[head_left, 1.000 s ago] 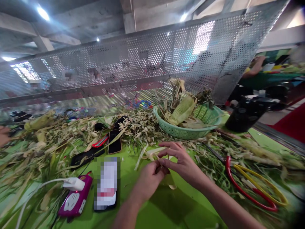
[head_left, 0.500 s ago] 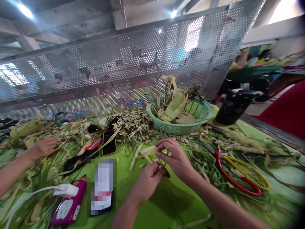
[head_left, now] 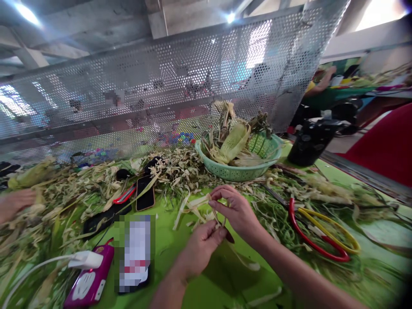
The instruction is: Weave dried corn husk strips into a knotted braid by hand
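Both my hands meet over the green tabletop [head_left: 180, 266] in the middle of the head view. My left hand [head_left: 202, 244] pinches a strip of corn husk [head_left: 219, 224] between thumb and fingers. Just above it, my right hand [head_left: 233, 210] has thumb and forefinger closed on the upper part of a thin husk strip, which loops between the two hands. Pale loose husk strips [head_left: 189, 206] lie or stick out to the left of my fingers. A longer strip [head_left: 244, 262] hangs below my left hand. How the strips join is partly hidden by my fingers.
A green basket [head_left: 234, 171] of husks stands behind my hands, beside a black container [head_left: 310, 143]. Scissors [head_left: 318, 234] with red and yellow handles lie right. Phones [head_left: 145, 193], a purple power bank [head_left: 90, 274] and husk scraps [head_left: 177, 169] lie left. A co-worker's hand [head_left: 16, 204] is far left.
The co-worker's hand at the left has moved further left. My hands hold nearly the same pose, and a husk strip now shows below my left hand. The view has shifted slightly.
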Available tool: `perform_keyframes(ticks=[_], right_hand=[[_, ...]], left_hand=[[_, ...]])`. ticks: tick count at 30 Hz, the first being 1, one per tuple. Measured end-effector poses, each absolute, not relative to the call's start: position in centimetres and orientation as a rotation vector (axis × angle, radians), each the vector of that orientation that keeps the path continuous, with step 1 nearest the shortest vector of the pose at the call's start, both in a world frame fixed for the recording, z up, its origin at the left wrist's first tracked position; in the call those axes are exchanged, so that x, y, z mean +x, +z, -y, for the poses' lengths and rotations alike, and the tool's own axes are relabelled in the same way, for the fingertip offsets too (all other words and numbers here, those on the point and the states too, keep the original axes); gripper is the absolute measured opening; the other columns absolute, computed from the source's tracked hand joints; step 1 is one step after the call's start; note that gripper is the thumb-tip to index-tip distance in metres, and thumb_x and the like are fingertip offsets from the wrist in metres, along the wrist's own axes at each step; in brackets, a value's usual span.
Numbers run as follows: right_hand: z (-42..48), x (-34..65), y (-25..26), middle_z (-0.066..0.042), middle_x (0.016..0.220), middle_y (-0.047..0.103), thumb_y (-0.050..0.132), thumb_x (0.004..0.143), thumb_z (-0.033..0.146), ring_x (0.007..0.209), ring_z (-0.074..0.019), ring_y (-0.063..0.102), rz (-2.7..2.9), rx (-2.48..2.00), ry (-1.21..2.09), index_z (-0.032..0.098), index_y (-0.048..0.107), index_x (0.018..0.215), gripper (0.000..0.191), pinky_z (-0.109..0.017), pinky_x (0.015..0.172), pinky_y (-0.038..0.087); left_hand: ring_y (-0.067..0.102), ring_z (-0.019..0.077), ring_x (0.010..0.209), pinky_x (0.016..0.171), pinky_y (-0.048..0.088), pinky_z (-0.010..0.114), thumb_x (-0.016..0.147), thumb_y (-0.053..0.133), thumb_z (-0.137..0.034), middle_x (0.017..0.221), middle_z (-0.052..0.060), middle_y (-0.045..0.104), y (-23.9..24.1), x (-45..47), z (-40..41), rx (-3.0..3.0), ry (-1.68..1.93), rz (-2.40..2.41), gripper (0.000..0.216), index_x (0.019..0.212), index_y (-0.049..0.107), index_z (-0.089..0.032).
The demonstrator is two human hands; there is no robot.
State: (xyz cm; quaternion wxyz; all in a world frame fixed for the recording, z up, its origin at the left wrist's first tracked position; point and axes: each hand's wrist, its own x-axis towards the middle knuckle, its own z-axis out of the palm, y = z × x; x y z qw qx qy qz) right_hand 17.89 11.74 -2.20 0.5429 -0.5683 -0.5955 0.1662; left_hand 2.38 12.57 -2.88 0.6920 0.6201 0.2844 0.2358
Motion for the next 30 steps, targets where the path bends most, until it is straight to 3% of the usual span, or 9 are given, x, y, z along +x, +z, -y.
perform_keyframes(ticks=[3,7,11,16,24,30], right_hand=[[-11.9,18.4,-2.2,-0.006,0.098,0.064,0.062,0.083,0.027,0.099,-0.024,0.058,1.436,-1.37,0.33,0.023,0.064,0.082,0.004,-0.036,0.088,0.044],[-11.7,18.5,-1.8,-0.008,0.119,0.059,0.063,0.083,0.031,0.115,-0.0275,0.05,1.407,-1.427,0.225,0.025,0.061,0.107,0.025,-0.041,0.096,0.039],[-11.2,17.7,-1.5,-0.005,0.094,0.065,0.055,0.088,0.037,0.089,-0.0223,0.06,1.457,-1.447,0.489,0.021,0.06,0.091,0.017,-0.032,0.076,0.047],[-11.1,17.1,-1.9,0.001,0.07,0.062,0.062,0.084,0.031,0.065,-0.0169,0.057,1.599,-1.503,0.565,0.02,0.058,0.075,0.014,-0.026,0.059,0.041],[-11.4,17.5,-1.9,-0.002,0.075,0.063,0.057,0.086,0.024,0.072,-0.0186,0.058,1.712,-1.454,0.438,0.02,0.061,0.074,0.013,-0.027,0.064,0.042],[-11.7,17.4,-2.2,-0.002,0.073,0.059,0.056,0.087,0.024,0.072,-0.0185,0.055,1.765,-1.464,0.325,0.019,0.058,0.072,0.016,-0.028,0.064,0.04]], left_hand=[[0.058,0.0181,0.078,0.072,0.042,0.025,0.081,0.061,-0.047,0.075,0.005,0.066,-3.4,2.2,-13.3,1.165,0.676,-0.761,0.032,0.086,0.073,-0.018],[0.063,0.0187,0.089,0.074,0.046,0.025,0.073,0.073,-0.042,0.096,0.008,0.071,-4.1,2.0,-14.4,0.837,0.876,-0.885,0.031,0.093,0.072,-0.018],[0.063,0.0163,0.077,0.067,0.047,0.025,0.072,0.073,-0.044,0.092,0.008,0.071,-4.1,2.1,-14.7,0.803,0.895,-0.824,0.035,0.093,0.071,-0.016],[0.062,0.0175,0.086,0.076,0.047,0.027,0.073,0.072,-0.04,0.095,0.004,0.07,-3.8,2.1,-14.7,0.792,0.952,-0.771,0.031,0.097,0.07,-0.02],[0.058,0.018,0.09,0.086,0.043,0.029,0.082,0.063,-0.036,0.094,0.003,0.069,-2.6,1.5,-14.8,1.112,0.924,-0.743,0.024,0.097,0.07,-0.02],[0.059,0.0154,0.077,0.073,0.044,0.025,0.078,0.068,-0.037,0.085,0.003,0.068,-3.4,1.4,-15.0,1.011,0.911,-0.746,0.026,0.094,0.07,-0.017]])
